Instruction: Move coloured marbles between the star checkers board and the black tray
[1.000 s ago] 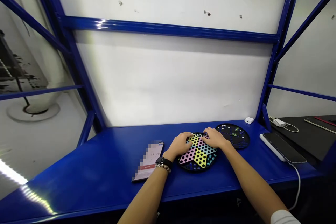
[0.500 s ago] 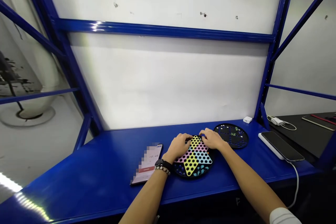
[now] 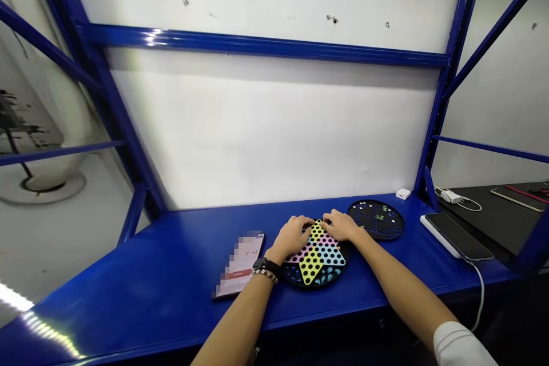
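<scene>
My left hand (image 3: 291, 237) and my right hand (image 3: 341, 226) both lie on the far part of a star-shaped plastic board (image 3: 319, 257), with pink, yellow and blue points full of round holes. Their fingers curl over its upper edges. The star sits on a round black perforated tray (image 3: 295, 276) holding a few coloured marbles. To the right of my right hand lies a second round black board (image 3: 376, 220) with several marbles in its holes. My left wrist wears a black watch (image 3: 266, 266) and a bead bracelet (image 3: 265, 275).
A smartphone (image 3: 240, 265) with a blurred screen lies left of the board. On the right, another phone (image 3: 458, 236) rests on a white power bank (image 3: 434, 236) with a cable. A small white box (image 3: 403, 194) stands by the blue shelf upright (image 3: 429, 183).
Since the oldest frame the star has turned clockwise under my hands, its lower yellow point swinging left. Between the last two frames it barely moves. The whole view has shifted slightly.
</scene>
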Motion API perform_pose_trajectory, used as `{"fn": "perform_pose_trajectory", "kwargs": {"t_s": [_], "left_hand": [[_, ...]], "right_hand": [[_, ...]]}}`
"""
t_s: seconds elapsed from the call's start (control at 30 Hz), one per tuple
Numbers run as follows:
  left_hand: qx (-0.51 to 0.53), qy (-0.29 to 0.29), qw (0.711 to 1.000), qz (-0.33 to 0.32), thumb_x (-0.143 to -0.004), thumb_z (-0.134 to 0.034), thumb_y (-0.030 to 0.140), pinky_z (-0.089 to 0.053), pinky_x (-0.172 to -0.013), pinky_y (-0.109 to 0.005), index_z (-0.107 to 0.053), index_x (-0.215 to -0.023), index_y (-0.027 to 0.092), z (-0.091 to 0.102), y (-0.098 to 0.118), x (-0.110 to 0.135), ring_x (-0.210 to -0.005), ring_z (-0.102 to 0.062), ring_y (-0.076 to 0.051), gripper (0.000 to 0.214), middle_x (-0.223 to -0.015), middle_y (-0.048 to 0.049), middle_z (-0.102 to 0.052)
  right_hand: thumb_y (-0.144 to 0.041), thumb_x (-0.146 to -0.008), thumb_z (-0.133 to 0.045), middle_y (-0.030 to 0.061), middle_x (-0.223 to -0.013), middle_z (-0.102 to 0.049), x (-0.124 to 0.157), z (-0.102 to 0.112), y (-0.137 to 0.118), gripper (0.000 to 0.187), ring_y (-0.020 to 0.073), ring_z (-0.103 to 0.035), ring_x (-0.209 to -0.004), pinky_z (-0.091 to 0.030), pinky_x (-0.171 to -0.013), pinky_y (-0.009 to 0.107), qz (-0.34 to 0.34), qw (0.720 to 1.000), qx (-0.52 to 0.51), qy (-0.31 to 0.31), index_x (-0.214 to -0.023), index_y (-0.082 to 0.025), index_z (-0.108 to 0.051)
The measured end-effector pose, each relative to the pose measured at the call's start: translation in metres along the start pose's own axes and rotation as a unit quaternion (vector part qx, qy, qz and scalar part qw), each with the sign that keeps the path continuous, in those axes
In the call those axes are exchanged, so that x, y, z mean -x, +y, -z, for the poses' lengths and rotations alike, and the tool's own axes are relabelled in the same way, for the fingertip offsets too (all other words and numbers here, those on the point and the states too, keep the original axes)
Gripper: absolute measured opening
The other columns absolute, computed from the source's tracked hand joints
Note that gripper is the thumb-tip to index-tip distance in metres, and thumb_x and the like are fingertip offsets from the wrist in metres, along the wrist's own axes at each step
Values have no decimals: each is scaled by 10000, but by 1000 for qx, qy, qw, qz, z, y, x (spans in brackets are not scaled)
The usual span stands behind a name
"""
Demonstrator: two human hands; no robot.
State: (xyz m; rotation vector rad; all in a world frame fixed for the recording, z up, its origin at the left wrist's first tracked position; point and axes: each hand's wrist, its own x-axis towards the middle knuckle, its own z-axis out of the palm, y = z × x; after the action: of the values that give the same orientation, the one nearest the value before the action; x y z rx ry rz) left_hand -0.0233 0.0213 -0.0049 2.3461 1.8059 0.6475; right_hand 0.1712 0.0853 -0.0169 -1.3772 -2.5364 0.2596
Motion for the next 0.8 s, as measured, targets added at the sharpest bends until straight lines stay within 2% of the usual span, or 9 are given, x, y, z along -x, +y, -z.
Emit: {"fn": "perform_pose_trajectory", "kwargs": {"t_s": [0.17, 0.3, 0.5, 0.6, 0.7, 0.8], "left_hand": [[5, -6, 1000, 6, -901, -441, 287, -488, -973, -369, -697, -1176, 227, -1, -2, -1, -1139, -593, -260, 381, -1201, -59, -707], [5, -12, 1000, 5, -909, -431, 293, -485, -985, -383, -689, -1188, 220, 1, -1, 0, -1142, -590, -264, 387, -1209, -57, -703], [13, -8, 1000, 4, -906, -439, 293, -480, -1003, -388, -694, -1183, 209, 0, -1, 0, -1139, -594, -273, 385, -1203, -65, -707], [7, -12, 1000, 3, -905, -432, 290, -478, -1008, -387, -688, -1187, 211, -1, -2, -1, -1132, -597, -264, 389, -1206, -57, -705], [10, -11, 1000, -2, -909, -438, 294, -483, -1000, -380, -685, -1192, 210, 0, -2, -1, -1126, -601, -260, 385, -1204, -61, -703], [12, -7, 1000, -3, -908, -445, 295, -484, -994, -376, -686, -1184, 208, 1, -1, 0, -1128, -600, -261, 377, -1197, -66, -704]], "right_hand": [[-488, -1006, -309, 93, -1027, -646, 0, 3, 0, 490, 216, -625, -885, -396, -757, 299, 5, 1000, 17, -25, -906, -233, -716], [-448, -1005, -320, 87, -1025, -696, -1, 5, -1, 495, 219, -643, -892, -405, -749, 292, 14, 1000, 18, -20, -844, -233, -736], [-450, -997, -333, 130, -975, -740, -2, 4, -2, 530, 239, -671, -876, -427, -744, 301, -28, 999, 24, -18, -802, -195, -755], [-429, -975, -372, 150, -961, -735, -4, 2, -1, 482, 240, -664, -845, -416, -715, 299, -33, 999, 10, -3, -808, -170, -742], [-385, -957, -399, 111, -831, -715, -7, -2, 4, 444, 191, -621, -729, -381, -659, 272, -26, 999, -35, 28, -707, -164, -693], [-361, -979, -341, 55, -684, -650, -10, -2, 13, 501, 145, -545, -632, -350, -619, 252, -16, 996, -71, 60, -617, -167, -627]]}}
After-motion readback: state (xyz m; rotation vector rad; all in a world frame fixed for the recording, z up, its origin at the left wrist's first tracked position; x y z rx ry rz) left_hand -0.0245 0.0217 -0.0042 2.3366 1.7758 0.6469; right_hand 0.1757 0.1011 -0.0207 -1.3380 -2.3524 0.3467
